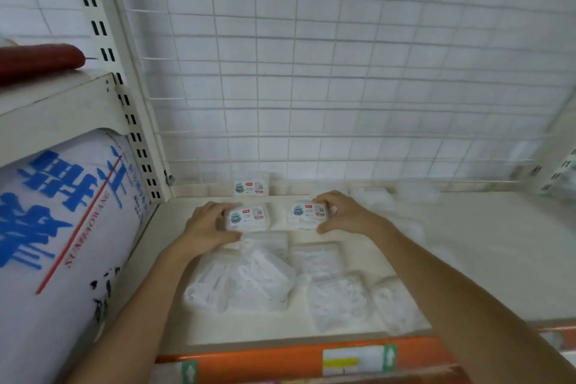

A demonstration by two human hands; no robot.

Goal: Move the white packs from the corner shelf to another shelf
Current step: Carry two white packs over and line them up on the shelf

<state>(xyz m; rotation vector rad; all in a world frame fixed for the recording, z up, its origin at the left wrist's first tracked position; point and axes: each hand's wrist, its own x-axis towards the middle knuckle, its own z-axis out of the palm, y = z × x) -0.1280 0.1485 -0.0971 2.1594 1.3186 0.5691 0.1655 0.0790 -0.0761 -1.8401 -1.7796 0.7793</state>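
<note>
Three small white packs with printed labels lie at the back of a cream shelf (pixel 486 259). My left hand (pixel 208 224) grips the left pack (pixel 249 217), fingers over its top and thumb under its near edge. My right hand (pixel 343 212) grips the right pack (pixel 307 215) the same way. A third pack (pixel 251 185) leans against the wire-grid back panel behind them. Several clear bags of white items (pixel 249 280) lie on the shelf nearer to me, between my forearms.
A slotted metal upright (pixel 124 97) stands at the left. Beyond it a large white roll with blue lettering (pixel 62 221) sits under another shelf that carries a dark red object (pixel 37 59). Loose white fluff (pixel 374 199) lies at the right. An orange price strip (pixel 296 358) edges the shelf front.
</note>
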